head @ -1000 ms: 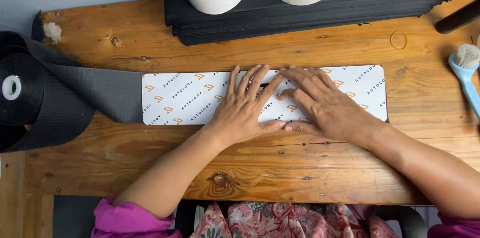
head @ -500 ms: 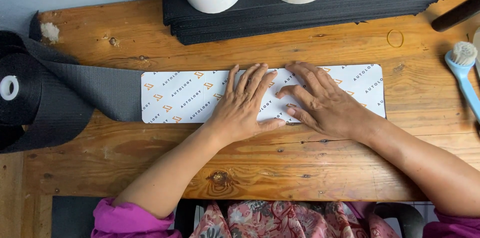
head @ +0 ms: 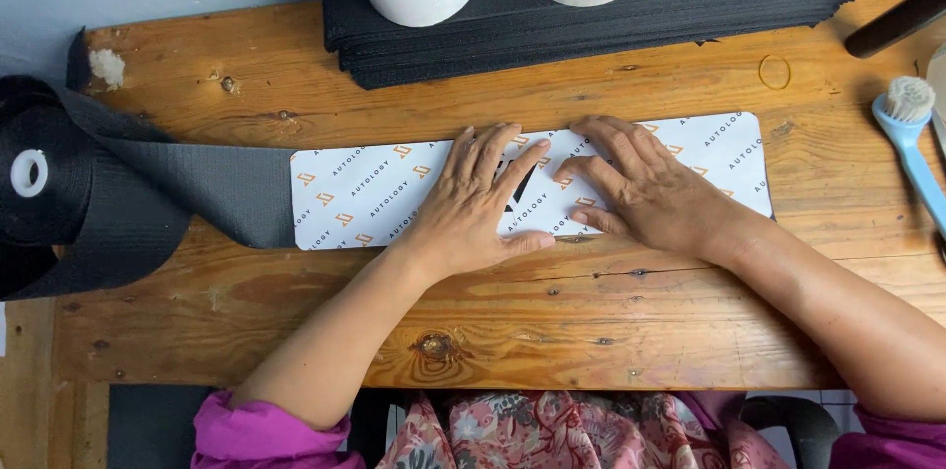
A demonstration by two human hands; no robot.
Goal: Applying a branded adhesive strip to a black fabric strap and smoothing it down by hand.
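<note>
Head view: we judge the pressing-down step in hand, left hand [head: 473, 208] and right hand [head: 645, 188] spread flat on the white rounded printed strip [head: 365, 195] atop black webbing [head: 212, 188] on the wooden desk [head: 296, 321]; next calls for firm outward smoothing.

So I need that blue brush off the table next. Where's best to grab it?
Grip the blue brush by its long handle, coming from above at the table's right edge. The bristle head points up-left, the handle lies flat and bare, and neither the left hand nor the right hand blocks it.

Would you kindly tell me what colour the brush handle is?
The brush handle is light blue, seen in the head view.
</note>
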